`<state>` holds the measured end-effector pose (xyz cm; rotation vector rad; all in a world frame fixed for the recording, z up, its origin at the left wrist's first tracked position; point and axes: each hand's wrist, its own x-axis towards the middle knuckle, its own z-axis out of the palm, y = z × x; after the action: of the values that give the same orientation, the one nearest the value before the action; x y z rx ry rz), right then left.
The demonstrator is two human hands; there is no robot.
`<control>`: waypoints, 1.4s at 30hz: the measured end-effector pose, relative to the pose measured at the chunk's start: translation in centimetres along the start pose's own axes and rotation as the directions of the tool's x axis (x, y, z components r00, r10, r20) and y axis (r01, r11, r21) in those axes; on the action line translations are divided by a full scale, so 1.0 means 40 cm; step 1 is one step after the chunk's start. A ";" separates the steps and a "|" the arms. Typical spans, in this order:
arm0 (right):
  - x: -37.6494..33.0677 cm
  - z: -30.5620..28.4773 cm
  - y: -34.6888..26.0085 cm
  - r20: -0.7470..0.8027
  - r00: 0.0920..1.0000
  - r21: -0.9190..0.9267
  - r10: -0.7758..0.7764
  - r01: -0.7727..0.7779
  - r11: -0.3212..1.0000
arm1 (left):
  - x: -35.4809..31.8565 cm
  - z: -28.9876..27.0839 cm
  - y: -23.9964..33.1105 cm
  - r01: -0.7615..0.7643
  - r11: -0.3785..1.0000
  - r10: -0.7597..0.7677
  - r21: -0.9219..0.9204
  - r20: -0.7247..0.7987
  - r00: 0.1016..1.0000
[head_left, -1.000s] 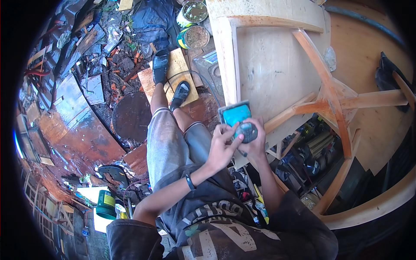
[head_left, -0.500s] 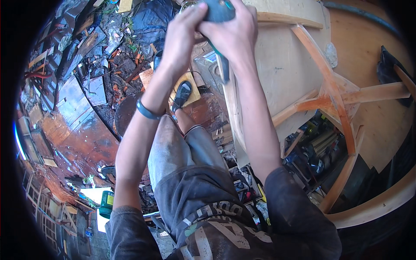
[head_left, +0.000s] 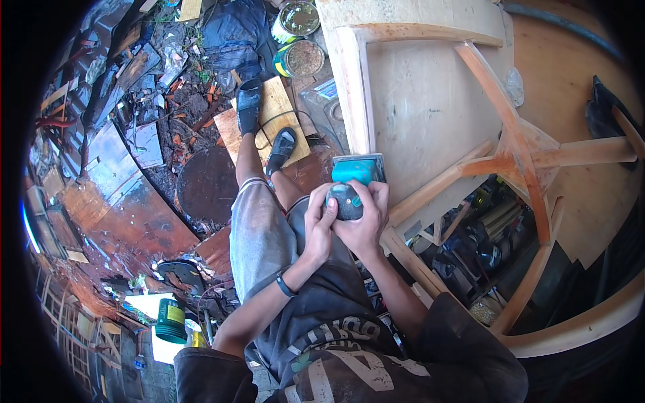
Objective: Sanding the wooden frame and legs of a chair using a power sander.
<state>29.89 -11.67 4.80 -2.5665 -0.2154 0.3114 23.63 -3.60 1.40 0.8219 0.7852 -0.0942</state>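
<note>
Hands (head_left: 346, 225) lowered, around teal sander (head_left: 353, 185).

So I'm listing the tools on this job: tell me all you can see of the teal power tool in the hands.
The teal sander has a squarish flat base with a pale edge and a rounded grey-and-teal top knob. It looks plastic. It sits at the edge of the pale wooden panel, above the person's lap. The left hand and right hand both wrap the knob. No cord is clearly visible.

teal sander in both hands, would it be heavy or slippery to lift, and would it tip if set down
The teal sander probably has some heft, since the left hand and right hand both clasp it. The rounded top could slip. Its flat square base likely resists tipping.
</note>
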 end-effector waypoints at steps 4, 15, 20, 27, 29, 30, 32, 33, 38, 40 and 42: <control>0.130 0.054 -0.078 -0.147 0.988 0.061 -0.037 0.046 0.997 | 0.128 -0.011 0.126 -0.047 0.994 0.051 -0.094 0.035 0.998; 0.486 0.169 -0.293 -0.455 0.880 0.080 -0.135 0.191 0.978 | 0.495 -0.057 0.404 -0.280 0.946 0.306 -0.164 0.159 0.939; 0.208 0.093 -0.165 -0.198 0.980 -0.031 -0.001 -0.006 1.000 | 0.237 -0.054 0.197 -0.081 0.993 0.093 -0.082 0.163 0.982; 0.024 0.049 -0.085 -0.062 0.989 -0.105 0.136 -0.142 0.984 | 0.072 -0.062 0.040 0.077 0.987 -0.056 -0.140 0.147 0.987; 0.085 0.068 -0.115 -0.109 0.989 -0.105 0.103 -0.114 0.988 | 0.131 -0.069 0.088 -0.011 0.994 0.028 -0.109 0.149 0.988; 0.133 0.082 -0.138 -0.134 0.988 -0.094 0.082 -0.096 0.991 | 0.180 -0.070 0.126 0.018 0.994 -0.002 -0.104 0.145 0.989; 0.254 0.118 -0.193 -0.254 0.967 -0.007 -0.035 0.035 0.999 | 0.282 -0.065 0.217 -0.139 0.977 0.166 -0.161 0.169 0.972; 0.319 0.138 -0.223 -0.302 0.952 0.010 -0.043 0.048 0.999 | 0.350 -0.070 0.275 -0.227 0.972 0.234 -0.058 0.183 0.955; 0.555 0.207 -0.332 -0.471 0.873 0.106 -0.126 0.198 0.974 | 0.560 -0.081 0.480 -0.286 0.947 0.316 -0.145 0.267 0.911; 0.562 0.207 -0.334 -0.476 0.870 0.117 -0.133 0.212 0.970 | 0.572 -0.085 0.488 -0.304 0.941 0.334 -0.146 0.284 0.899; 0.514 0.188 -0.308 -0.435 0.892 0.090 -0.124 0.180 0.980 | 0.531 -0.087 0.448 -0.314 0.947 0.320 -0.066 0.290 0.902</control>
<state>46.55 6.85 1.53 -2.3988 -0.2213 -0.2916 43.38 15.75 -2.93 0.8846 0.3600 0.0796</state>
